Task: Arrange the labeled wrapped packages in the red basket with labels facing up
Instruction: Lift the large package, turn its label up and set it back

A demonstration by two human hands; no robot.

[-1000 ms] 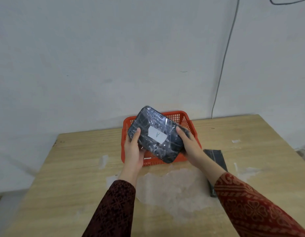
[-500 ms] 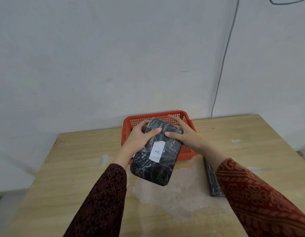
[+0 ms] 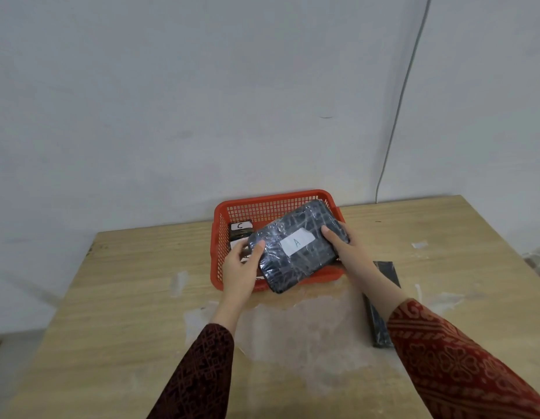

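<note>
A dark package wrapped in clear film (image 3: 308,261), with a white label "A" facing up, is held over the front of the red basket (image 3: 262,204). My left hand (image 3: 241,267) grips its left end and my right hand (image 3: 344,246) grips its right end. The package lies tilted, its far end up over the basket's right side and its near corner past the front rim. Inside the basket at the left, a smaller dark package labelled "C" (image 3: 240,229) lies label up; more white labels below it are partly hidden by my left hand.
The basket stands at the far edge of a wooden table (image 3: 126,297), close to a white wall. A long dark wrapped package (image 3: 380,303) lies on the table right of the basket, partly under my right forearm. A grey cable (image 3: 395,122) runs down the wall.
I turned the "A" package from lengthwise to crosswise and lifted it back over the basket. My hands shifted from its far end to its two ends.
</note>
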